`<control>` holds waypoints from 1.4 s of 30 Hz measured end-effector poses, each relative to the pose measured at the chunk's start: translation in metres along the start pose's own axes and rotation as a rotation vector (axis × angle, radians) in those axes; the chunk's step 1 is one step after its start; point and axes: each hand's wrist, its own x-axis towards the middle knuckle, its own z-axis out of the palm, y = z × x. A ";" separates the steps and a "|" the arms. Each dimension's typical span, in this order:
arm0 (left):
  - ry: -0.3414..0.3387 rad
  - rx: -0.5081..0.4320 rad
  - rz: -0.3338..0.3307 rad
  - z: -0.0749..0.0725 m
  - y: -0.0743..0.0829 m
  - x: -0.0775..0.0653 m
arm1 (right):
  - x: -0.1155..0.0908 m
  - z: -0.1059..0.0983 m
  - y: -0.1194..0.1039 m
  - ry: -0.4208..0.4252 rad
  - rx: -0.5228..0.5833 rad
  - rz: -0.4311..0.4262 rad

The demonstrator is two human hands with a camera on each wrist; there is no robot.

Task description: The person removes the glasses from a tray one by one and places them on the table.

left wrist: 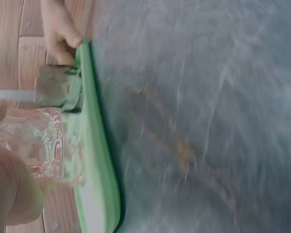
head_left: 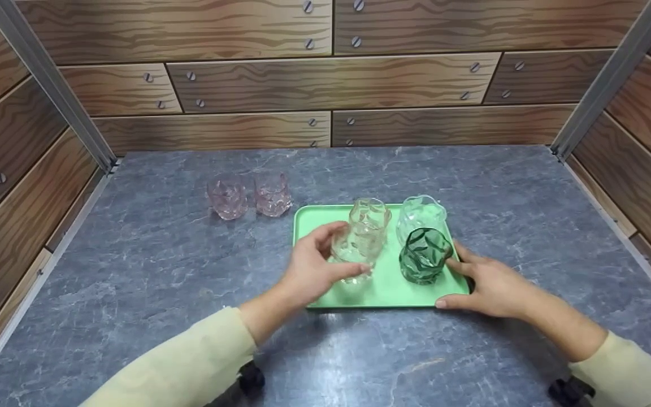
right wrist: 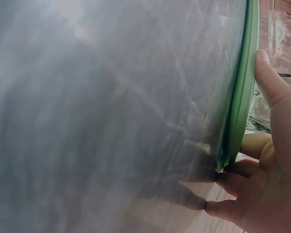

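My left hand (head_left: 314,268) holds a clear, faintly tinted glass (head_left: 350,257) between thumb and fingers, over the left part of a green tray (head_left: 390,295). In the left wrist view, the base of this held glass (left wrist: 31,141) appears slightly above the tray. Just behind it stands a pale amber glass (head_left: 372,213). On the tray's right side are a dark green glass (head_left: 424,257) and, behind that, a clear glass (head_left: 420,212). My right hand (head_left: 495,285) grips the front right corner of the tray, thumb at the front rim and fingers along the right side.
Two pale pink glasses, one at the left (head_left: 228,198) and one beside it (head_left: 272,195), stand on the grey marbled table (head_left: 190,265) behind and left of the tray. Wood-patterned panels (head_left: 325,85) enclose the back and sides.
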 end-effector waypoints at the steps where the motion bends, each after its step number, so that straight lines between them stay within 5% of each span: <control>1: 0.007 -0.008 0.006 -0.004 0.002 0.000 | 0.000 0.000 0.000 0.002 0.000 -0.004; 19: 0.231 0.038 0.071 -0.084 0.029 0.006 | -0.001 0.000 0.000 -0.004 0.011 0.013; 32: 0.330 0.154 0.069 -0.118 0.014 0.009 | 0.000 0.000 0.000 0.002 0.006 -0.002; 42: 0.356 0.144 0.038 -0.125 -0.005 0.014 | -0.001 0.001 0.000 0.009 -0.004 -0.004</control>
